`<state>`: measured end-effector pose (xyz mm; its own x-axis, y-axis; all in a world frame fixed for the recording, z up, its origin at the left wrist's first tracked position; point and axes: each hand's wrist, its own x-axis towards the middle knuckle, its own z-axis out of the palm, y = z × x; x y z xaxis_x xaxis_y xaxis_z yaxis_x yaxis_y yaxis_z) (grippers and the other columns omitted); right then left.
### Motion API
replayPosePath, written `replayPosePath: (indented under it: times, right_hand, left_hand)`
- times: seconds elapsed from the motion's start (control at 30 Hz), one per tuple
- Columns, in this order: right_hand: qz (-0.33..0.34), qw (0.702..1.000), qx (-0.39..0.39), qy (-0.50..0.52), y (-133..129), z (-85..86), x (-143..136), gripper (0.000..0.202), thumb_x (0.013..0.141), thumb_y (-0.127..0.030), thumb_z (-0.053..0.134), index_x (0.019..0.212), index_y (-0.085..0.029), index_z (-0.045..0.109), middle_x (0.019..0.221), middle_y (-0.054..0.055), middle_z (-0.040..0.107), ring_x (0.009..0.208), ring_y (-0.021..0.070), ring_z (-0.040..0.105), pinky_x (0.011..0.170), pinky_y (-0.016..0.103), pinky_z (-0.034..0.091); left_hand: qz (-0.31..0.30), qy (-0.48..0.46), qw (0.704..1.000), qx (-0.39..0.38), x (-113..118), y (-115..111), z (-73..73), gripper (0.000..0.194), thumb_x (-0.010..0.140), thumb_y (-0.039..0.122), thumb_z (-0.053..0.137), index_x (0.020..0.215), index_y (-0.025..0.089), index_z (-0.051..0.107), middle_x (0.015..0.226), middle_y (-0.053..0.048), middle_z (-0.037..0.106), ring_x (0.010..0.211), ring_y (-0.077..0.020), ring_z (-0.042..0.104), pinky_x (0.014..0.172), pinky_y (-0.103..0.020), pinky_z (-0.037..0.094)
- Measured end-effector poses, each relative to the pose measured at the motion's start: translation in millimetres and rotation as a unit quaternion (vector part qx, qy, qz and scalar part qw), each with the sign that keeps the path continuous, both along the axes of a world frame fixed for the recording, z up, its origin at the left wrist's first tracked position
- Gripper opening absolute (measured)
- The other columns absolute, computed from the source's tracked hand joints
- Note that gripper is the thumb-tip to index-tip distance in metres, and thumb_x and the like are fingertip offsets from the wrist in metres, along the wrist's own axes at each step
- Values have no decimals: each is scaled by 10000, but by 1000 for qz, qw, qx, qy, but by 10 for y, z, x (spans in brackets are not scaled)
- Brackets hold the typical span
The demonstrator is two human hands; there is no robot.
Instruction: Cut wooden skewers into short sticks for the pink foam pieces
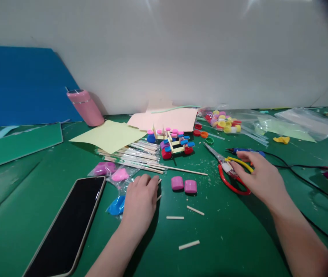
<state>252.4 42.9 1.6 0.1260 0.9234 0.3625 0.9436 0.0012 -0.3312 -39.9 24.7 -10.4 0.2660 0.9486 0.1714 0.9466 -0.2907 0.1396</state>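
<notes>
Scissors (224, 164) lie on the bench (230, 238) at two o'clock, taking the pair of purple blocks (177, 183) as dial centre and twelve as straight away from the person. Blades point between ten and eleven; the red and yellow handles are under the right hand (260, 175) at three o'clock. Its thumb and forefinger stand apart above the handles; whether the hidden fingers have hold of them cannot be told.

Left hand (140, 196), between eight and nine o'clock, is bent palm-down with fingers curled. Two stick ends (159, 197) show past its fingers; fingertips are concealed, so any grip cannot be confirmed. Three short sticks (174, 217) lie loose between five and seven o'clock.

Assessment: the step in hand appears to be handling the scissors with one hand and the short sticks with the other. Recommended practice: keep the blades together and flat, tips clear of the wheeled model (179, 149) at twelve o'clock. Move the right hand with care, as a blue tool (245, 151) lies just beyond the scissors. Sticks this slim probably roll; take each at mid-length with a light pinch, keeping the left wrist clear of the phone (68, 227) at eight o'clock.
</notes>
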Motion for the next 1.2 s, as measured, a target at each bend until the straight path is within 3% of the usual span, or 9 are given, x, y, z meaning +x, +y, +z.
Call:
replayPosePath:
  times: [0.07,0.13,0.27,0.37,0.63,0.9,1.07,1.13,1.2]
  right_hand:
    - [46,997,10,64,-53,36,-160,249,802,-302,472,1018,-190,527,913,66,607,806,197,581,695,295,460]
    - [142,985,-12,100,-125,67,-358,189,820,-235,446,979,-186,536,875,54,595,752,161,573,689,263,453]
    - [335,933,-98,91,-284,117,-701,170,816,-152,434,928,-197,554,876,35,595,803,148,547,720,249,424]
    - [383,912,-132,65,-367,146,-810,167,807,-150,451,934,-193,551,913,39,599,836,163,531,746,273,405]
    - [397,896,-193,-53,-412,184,-840,140,806,-146,446,902,-183,542,861,34,582,787,165,528,706,265,396]
    - [362,897,-203,-154,-385,154,-942,126,818,-126,428,782,-174,539,773,34,608,676,173,564,582,262,380]
    - [361,899,-201,-145,-344,174,-984,102,816,-150,450,779,-170,542,769,33,624,667,170,579,564,247,372]
    - [354,900,-210,-141,-337,188,-1004,110,816,-152,449,775,-162,551,770,42,629,668,173,586,564,247,374]
    - [344,899,-227,-150,-334,207,-1028,124,806,-135,449,772,-153,566,768,55,631,666,179,593,553,251,373]
  left_hand:
    - [-2,-36,999,28,-12,1,11,257,826,169,394,968,124,603,812,-105,577,752,-234,512,644,-343,395]
    - [-23,-80,996,35,-7,-14,44,230,828,188,398,895,139,613,812,-95,567,759,-224,500,652,-338,389]
    - [-142,-132,979,-60,59,-117,179,191,817,188,408,770,190,593,771,-46,541,756,-196,474,669,-327,370]
    - [-191,-121,965,-132,129,-220,278,107,759,180,468,771,204,572,791,-31,523,798,-202,452,712,-344,360]
    - [-198,-3,972,-126,205,-282,235,125,740,113,440,721,193,534,790,-45,550,815,-226,454,705,-364,335]
    - [-168,16,982,-87,229,-259,137,193,769,107,396,671,176,546,693,-45,585,704,-209,504,630,-351,343]
    - [-77,-145,982,-89,213,-219,152,162,736,130,427,627,180,535,631,-24,575,627,-172,524,599,-297,377]
    - [-26,-258,959,-111,209,-206,174,141,711,148,448,590,188,509,578,4,535,563,-145,504,533,-252,373]
    - [18,-367,915,-164,208,-197,202,117,692,174,469,579,190,496,524,34,480,489,-120,459,463,-221,343]
